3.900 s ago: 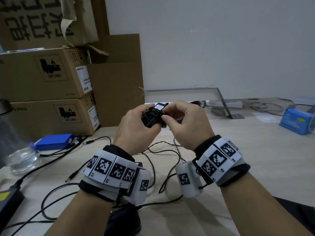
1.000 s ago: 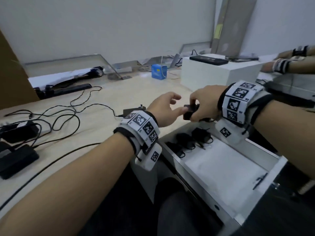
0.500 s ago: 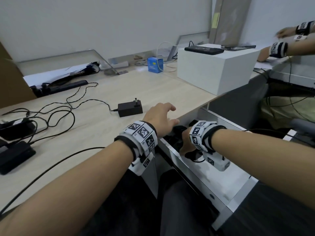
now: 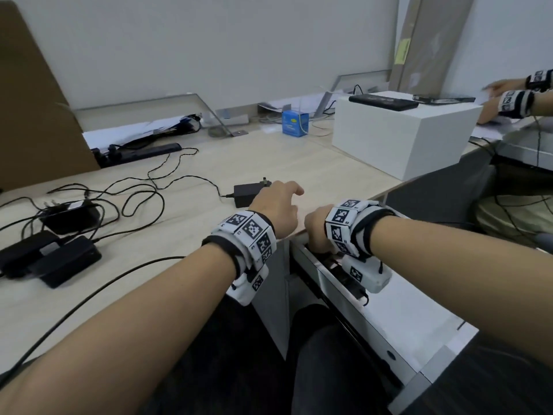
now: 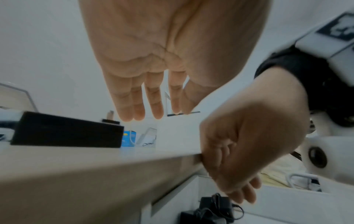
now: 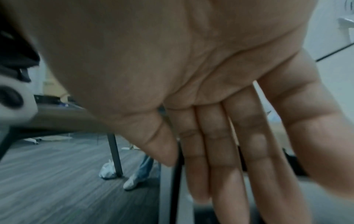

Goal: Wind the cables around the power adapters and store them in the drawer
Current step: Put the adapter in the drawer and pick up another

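Just far-left of our left hand lies the next power adapter, long axis left-right, cable trailing left; fingers spread, empty. Right hand flat-fingered, empty, over the drawer

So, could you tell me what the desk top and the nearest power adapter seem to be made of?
Desk top: probably wood-look laminate, given its pale, matte surface with faint straight grain. Power adapter: apparently hard black plastic, matte, with crisp moulded edges and metal-looking prongs.
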